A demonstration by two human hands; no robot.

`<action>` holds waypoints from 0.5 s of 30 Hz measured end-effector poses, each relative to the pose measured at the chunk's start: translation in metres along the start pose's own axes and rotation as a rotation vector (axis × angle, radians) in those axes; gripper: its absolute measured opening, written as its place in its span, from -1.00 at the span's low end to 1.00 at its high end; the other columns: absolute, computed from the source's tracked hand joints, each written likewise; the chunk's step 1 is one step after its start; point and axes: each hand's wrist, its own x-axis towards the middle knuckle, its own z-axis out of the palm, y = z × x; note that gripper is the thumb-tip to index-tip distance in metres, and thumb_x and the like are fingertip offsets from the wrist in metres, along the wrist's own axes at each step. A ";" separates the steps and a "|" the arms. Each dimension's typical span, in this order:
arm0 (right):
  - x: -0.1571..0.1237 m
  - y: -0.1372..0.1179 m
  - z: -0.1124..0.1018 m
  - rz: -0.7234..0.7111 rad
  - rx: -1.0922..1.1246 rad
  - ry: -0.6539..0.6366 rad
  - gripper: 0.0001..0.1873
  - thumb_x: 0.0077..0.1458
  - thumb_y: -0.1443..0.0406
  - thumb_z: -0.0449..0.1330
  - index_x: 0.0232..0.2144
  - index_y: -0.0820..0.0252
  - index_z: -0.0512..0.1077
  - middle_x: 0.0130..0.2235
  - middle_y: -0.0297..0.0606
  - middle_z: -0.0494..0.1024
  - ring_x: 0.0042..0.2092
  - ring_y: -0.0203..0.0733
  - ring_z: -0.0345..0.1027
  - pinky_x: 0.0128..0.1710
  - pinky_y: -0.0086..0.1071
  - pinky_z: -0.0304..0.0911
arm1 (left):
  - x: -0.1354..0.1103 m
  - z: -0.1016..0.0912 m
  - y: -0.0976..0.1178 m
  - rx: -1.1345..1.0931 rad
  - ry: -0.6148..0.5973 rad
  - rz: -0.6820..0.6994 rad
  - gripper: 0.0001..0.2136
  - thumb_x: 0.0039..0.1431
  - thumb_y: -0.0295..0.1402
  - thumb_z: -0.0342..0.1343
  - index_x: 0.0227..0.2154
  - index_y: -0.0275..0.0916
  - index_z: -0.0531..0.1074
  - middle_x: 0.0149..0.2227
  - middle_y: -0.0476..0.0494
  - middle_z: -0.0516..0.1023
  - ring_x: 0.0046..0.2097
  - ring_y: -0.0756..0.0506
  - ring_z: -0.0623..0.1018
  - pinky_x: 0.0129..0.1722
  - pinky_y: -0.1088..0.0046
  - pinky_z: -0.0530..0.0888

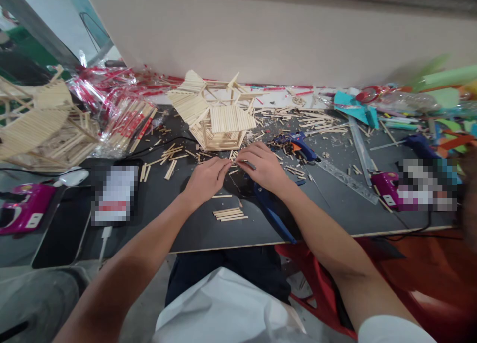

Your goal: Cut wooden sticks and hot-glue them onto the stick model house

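Note:
My left hand (207, 180) is closed in a pinch, its fingertips meeting those of my right hand; what they grip is too small to make out. My right hand (264, 168) has its fingers curled round a slim dark rod-like piece (246, 164), kind unclear. Just beyond both hands stands a model pavilion (233, 120) built of thin wooden sticks, with slatted roof panels. Several short cut sticks (229, 214) lie side by side nearer me. Under my right wrist is a blue-handled hand tool (274, 211), its head partly hidden.
A blue glue gun (303, 148) and a clear ruler (346, 181) lie right. Wooden offcuts (313, 119) litter the desk (194, 228). Another stick model (33, 129), wrapped sticks (128, 119) and phones (61, 228) are left. A red stool (316, 293) stands below.

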 end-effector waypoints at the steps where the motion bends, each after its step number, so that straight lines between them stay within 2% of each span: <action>1: 0.001 -0.001 0.001 0.014 0.013 0.020 -0.89 0.29 0.31 0.17 -0.30 0.13 0.49 -0.25 -0.21 0.61 -0.17 -0.08 0.41 -0.08 -0.17 0.32 | 0.000 0.000 0.001 0.017 0.005 0.013 -0.75 0.41 -0.37 -0.05 -0.11 -0.33 0.52 -0.22 -0.23 0.65 -0.18 -0.12 0.63 -0.16 0.36 0.55; 7: -0.001 -0.004 0.002 0.122 0.095 0.075 -0.88 0.25 0.32 0.21 -0.37 0.10 0.47 -0.27 -0.25 0.59 -0.17 -0.11 0.43 -0.10 -0.20 0.31 | -0.002 -0.001 0.005 0.113 0.011 0.070 -0.76 0.42 -0.38 -0.06 -0.08 -0.32 0.49 -0.17 -0.24 0.65 -0.14 -0.11 0.64 -0.12 0.37 0.57; 15: -0.002 -0.006 0.006 0.083 0.003 0.086 -0.86 0.24 0.40 0.18 -0.37 0.12 0.48 -0.26 -0.22 0.59 -0.18 -0.09 0.43 -0.12 -0.22 0.31 | -0.003 -0.005 0.005 0.251 0.002 0.162 -0.80 0.41 -0.41 -0.04 -0.11 -0.33 0.48 -0.23 -0.23 0.65 -0.21 -0.10 0.65 -0.26 0.43 0.55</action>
